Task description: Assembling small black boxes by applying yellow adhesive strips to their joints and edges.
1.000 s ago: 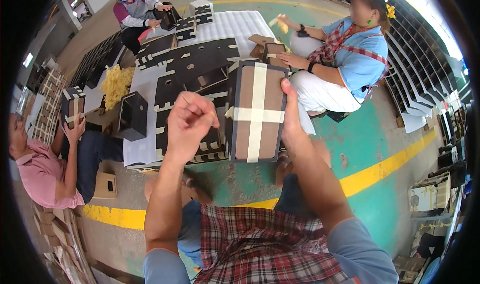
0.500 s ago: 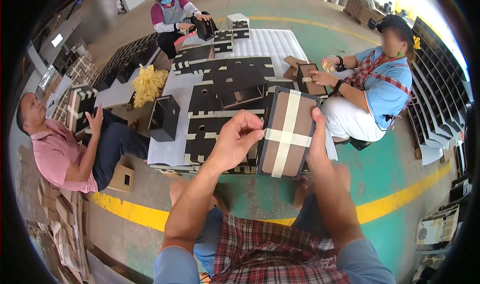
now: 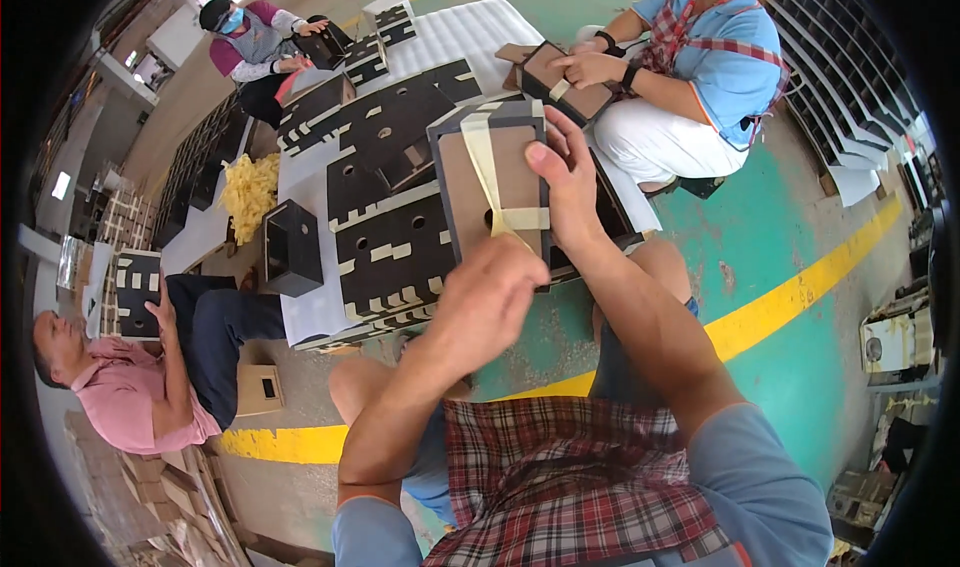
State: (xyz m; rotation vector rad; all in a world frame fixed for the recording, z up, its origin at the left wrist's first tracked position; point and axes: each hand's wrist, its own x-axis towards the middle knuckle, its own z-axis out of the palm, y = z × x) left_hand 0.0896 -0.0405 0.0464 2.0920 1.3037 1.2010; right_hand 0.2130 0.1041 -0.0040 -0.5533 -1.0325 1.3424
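Note:
A black box with a brown panel faces me above the near edge of the low table. My right hand is closed round its right side, thumb resting on the panel. Pale masking tape runs down from the box's top edge, and its lower part is lifted off the panel and twisted. My left hand pinches that loose end in a closed fist below. A short crosswise tape piece still lies on the panel, and a dark hole shows beside the lifted strip.
Black boxes with tape strips are stacked on the white-covered table. An open black box stands at its left edge, near a heap of yellow tape scraps. Three seated co-workers, left, far left and right, handle similar boxes.
My left hand has pulled the tape away from the panel, down toward me. My right hand has shifted its hold on the box. The view has turned, and the left co-worker's box shows another face.

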